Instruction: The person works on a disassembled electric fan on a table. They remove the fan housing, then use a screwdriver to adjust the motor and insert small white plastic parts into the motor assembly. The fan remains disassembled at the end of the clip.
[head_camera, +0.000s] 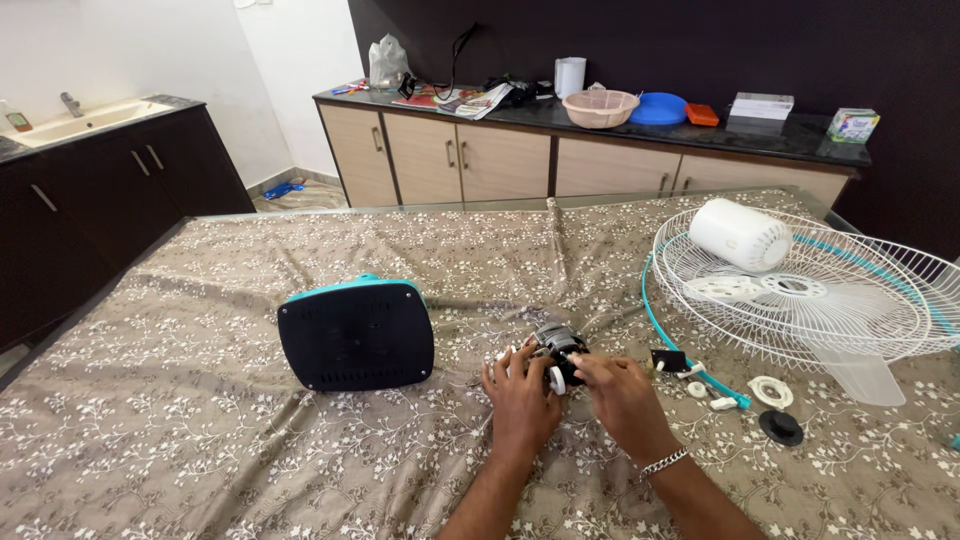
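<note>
Cloth (200, 440) patterned with pale flowers is covering the table, and a dark fan base (356, 336) with a teal edge is lying on it at the left. Just right of it, the left hand (519, 388) and right hand (622, 392) are closing their fingers around a small fan motor (556, 345) at mid-table, both gripping it. Farther right, small white parts (710, 395) and a black cap (781, 427) are lying near a white wire grille (850, 290) that is carrying a white motor cover (740, 234).

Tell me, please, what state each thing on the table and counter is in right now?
Motor: bare, held by both hands.
Left hand: gripping motor.
Right hand: on motor.
Base: tipped up, underside showing.
Grille: detached, lying flat.
Cover: off, lying on grille.
Cabinet doors: shut.
</note>
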